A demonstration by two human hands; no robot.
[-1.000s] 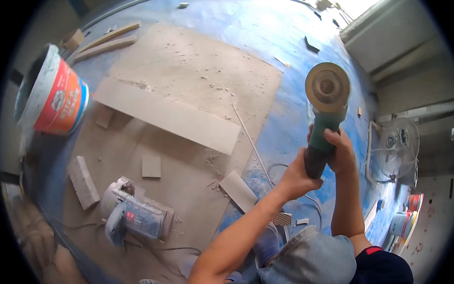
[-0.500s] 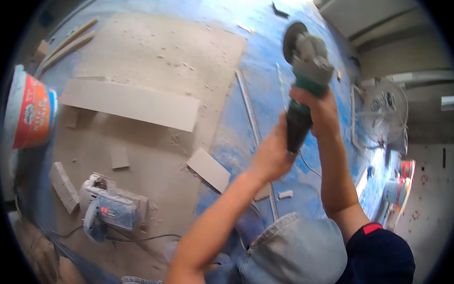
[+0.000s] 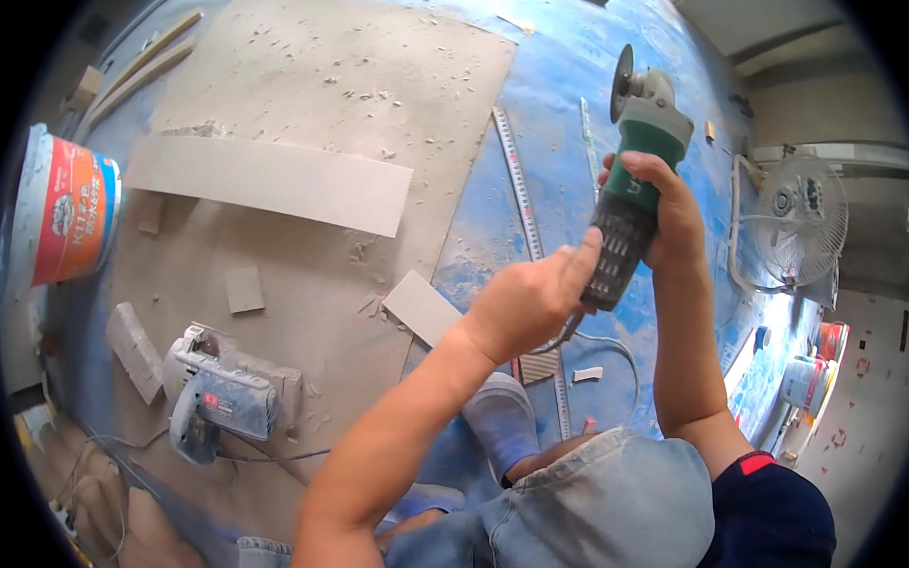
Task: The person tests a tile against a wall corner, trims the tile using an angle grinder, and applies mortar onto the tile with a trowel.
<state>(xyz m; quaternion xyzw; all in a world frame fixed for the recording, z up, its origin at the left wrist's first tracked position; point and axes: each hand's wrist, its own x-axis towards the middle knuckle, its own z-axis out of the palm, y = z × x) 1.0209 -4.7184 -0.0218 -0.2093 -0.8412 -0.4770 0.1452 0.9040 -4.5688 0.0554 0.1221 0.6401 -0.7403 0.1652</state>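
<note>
Angle grinder (image 3: 627, 193) held at 2 o'clock, raised above the floor (image 3: 553, 100).
Right hand (image 3: 674, 211): grip clamped round its green body; left hand (image 3: 528, 303) touches the black rear, closure unclear. Disc (image 3: 623, 81) at its 12 o'clock end, apart from the pale panel (image 3: 271, 185) at 10 o'clock. Judged step: handling the tool; next move calls for steady two-handed control.

A dust-smeared blue floor (image 3: 483, 233) is running beneath a wide, littered brown sheet (image 3: 296, 54), while a white fan (image 3: 797, 207) is standing toward the right, a pale, red-marked wall (image 3: 871, 450) is rising nearby, and bright light (image 3: 768, 321) is glaring beside the fan.
</note>
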